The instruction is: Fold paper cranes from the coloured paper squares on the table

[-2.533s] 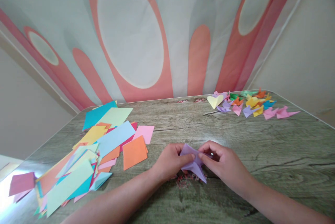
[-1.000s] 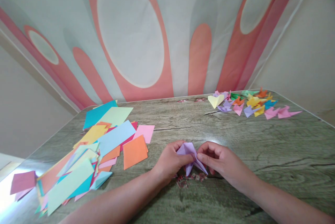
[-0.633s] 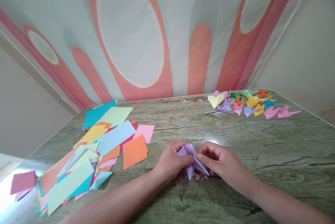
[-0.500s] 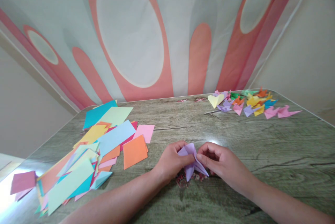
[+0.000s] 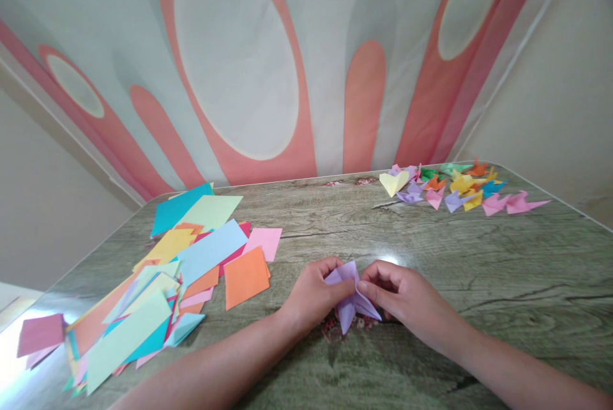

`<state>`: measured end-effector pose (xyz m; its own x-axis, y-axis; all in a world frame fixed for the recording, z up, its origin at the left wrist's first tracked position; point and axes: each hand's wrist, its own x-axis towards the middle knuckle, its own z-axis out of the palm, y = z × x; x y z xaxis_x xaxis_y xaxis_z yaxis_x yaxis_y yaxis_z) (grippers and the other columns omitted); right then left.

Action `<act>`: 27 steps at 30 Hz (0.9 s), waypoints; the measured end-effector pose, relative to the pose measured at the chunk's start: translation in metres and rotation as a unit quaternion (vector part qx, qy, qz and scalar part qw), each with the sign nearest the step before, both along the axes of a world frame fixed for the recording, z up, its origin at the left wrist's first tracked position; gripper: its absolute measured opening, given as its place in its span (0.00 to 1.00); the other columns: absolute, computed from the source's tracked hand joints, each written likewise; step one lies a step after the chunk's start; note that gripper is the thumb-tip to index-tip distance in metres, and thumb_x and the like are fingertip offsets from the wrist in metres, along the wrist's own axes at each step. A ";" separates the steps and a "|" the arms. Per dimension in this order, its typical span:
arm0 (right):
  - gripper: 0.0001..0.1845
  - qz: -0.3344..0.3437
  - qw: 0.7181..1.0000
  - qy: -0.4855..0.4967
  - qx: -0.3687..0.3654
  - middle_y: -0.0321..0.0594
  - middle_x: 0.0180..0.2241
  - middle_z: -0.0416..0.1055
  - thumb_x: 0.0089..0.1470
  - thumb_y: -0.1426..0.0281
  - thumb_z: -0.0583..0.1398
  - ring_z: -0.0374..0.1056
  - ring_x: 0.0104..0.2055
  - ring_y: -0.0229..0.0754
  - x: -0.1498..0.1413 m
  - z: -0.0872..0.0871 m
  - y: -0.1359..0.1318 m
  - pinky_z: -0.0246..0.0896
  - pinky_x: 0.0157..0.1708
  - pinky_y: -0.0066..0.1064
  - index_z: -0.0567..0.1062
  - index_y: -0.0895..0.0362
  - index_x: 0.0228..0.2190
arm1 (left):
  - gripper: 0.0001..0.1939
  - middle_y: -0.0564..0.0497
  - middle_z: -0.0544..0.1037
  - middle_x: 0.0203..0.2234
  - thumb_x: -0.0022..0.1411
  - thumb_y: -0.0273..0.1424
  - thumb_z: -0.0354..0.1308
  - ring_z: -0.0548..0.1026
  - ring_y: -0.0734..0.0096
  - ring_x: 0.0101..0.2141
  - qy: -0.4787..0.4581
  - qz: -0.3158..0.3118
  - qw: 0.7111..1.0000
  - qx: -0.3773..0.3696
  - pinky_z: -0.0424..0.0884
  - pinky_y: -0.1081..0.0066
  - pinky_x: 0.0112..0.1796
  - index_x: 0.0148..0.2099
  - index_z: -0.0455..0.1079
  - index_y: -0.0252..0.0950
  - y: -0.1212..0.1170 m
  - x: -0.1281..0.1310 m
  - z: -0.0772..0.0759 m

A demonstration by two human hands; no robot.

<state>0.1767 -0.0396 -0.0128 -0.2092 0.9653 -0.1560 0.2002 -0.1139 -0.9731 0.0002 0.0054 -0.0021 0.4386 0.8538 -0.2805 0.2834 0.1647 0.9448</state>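
Note:
A folded piece of purple origami paper [image 5: 348,314] is held up just over the wooden-patterned table [image 5: 364,231], with its pointed flaps spread toward me. My left hand [image 5: 313,292] grips its left side, thumb across the front and fingers behind. On the other side, my right hand [image 5: 400,292] pinches the right edge between thumb and curled fingers. The fingertips behind the paper are partly hidden. A small floral print on the table shows beneath the paper.
Loose coloured paper sheets [image 5: 129,327] lie overlapping on the left, with an orange square [image 5: 246,279] nearest my left hand. Several folded paper cranes [image 5: 462,183] stand at the back right, beside a pale yellow paper heart [image 5: 393,184]. A patterned backdrop [image 5: 325,78] rises behind the table.
Almost nothing differs. Both hands keep their hold on the purple paper, and the whole view has shifted very slightly.

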 end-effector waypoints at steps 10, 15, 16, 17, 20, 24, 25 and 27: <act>0.12 0.010 1.000 -0.005 0.009 0.31 0.22 0.67 0.57 0.60 0.58 0.59 0.22 0.34 -0.001 -0.001 -0.002 0.51 0.21 0.24 0.71 0.55 0.28 | 0.11 0.55 0.68 0.22 0.53 0.37 0.61 0.64 0.77 0.23 0.010 -0.009 0.999 0.037 0.59 0.79 0.25 0.30 0.67 0.33 -0.003 0.000 0.001; 0.12 0.007 1.000 -0.010 0.010 0.31 0.22 0.67 0.57 0.60 0.58 0.58 0.21 0.33 -0.001 -0.003 -0.001 0.51 0.21 0.24 0.71 0.55 0.28 | 0.12 0.55 0.67 0.22 0.56 0.37 0.60 0.63 0.77 0.24 0.011 -0.013 0.999 0.045 0.58 0.78 0.25 0.31 0.67 0.33 -0.003 0.000 0.001; 0.12 0.005 1.000 -0.012 0.009 0.31 0.22 0.67 0.57 0.60 0.59 0.58 0.21 0.33 -0.001 -0.003 -0.001 0.51 0.20 0.24 0.71 0.55 0.27 | 0.12 0.55 0.67 0.22 0.56 0.37 0.59 0.63 0.77 0.24 0.010 -0.016 0.999 0.044 0.58 0.78 0.26 0.31 0.67 0.33 -0.003 0.000 0.000; 0.12 0.002 1.000 -0.014 0.008 0.31 0.21 0.66 0.56 0.60 0.59 0.58 0.21 0.33 -0.001 -0.003 -0.001 0.51 0.20 0.24 0.71 0.55 0.27 | 0.12 0.55 0.67 0.23 0.56 0.37 0.59 0.63 0.77 0.24 0.009 -0.019 0.999 0.043 0.58 0.78 0.26 0.31 0.67 0.33 -0.003 0.000 0.000; 0.13 -0.003 1.000 -0.014 0.007 0.30 0.21 0.65 0.55 0.59 0.59 0.57 0.21 0.33 -0.001 -0.003 0.000 0.50 0.20 0.24 0.71 0.55 0.26 | 0.14 0.55 0.67 0.22 0.57 0.40 0.59 0.63 0.76 0.25 0.008 -0.020 0.999 0.046 0.58 0.78 0.26 0.30 0.67 0.33 -0.003 0.000 0.002; 0.14 -0.004 1.000 -0.022 0.012 0.30 0.21 0.64 0.55 0.58 0.60 0.57 0.21 0.33 -0.001 -0.002 0.000 0.50 0.21 0.24 0.71 0.55 0.26 | 0.17 0.55 0.68 0.23 0.57 0.43 0.58 0.64 0.76 0.25 0.007 -0.023 0.999 0.048 0.59 0.77 0.27 0.30 0.67 0.33 -0.003 0.000 0.005; 0.14 -0.003 1.000 -0.022 0.013 0.30 0.21 0.64 0.55 0.58 0.60 0.57 0.21 0.33 -0.001 -0.002 0.000 0.51 0.21 0.24 0.71 0.56 0.26 | 0.17 0.55 0.68 0.23 0.56 0.44 0.59 0.64 0.76 0.25 0.006 -0.026 0.999 0.043 0.59 0.77 0.27 0.30 0.67 0.33 -0.004 0.000 0.006; 0.15 -0.001 1.000 -0.017 0.009 0.30 0.21 0.65 0.54 0.58 0.60 0.58 0.21 0.33 -0.001 -0.001 0.000 0.50 0.21 0.25 0.71 0.56 0.26 | 0.17 0.55 0.69 0.23 0.54 0.44 0.62 0.65 0.76 0.24 0.002 -0.029 0.999 0.029 0.59 0.77 0.26 0.31 0.68 0.33 -0.004 0.000 0.006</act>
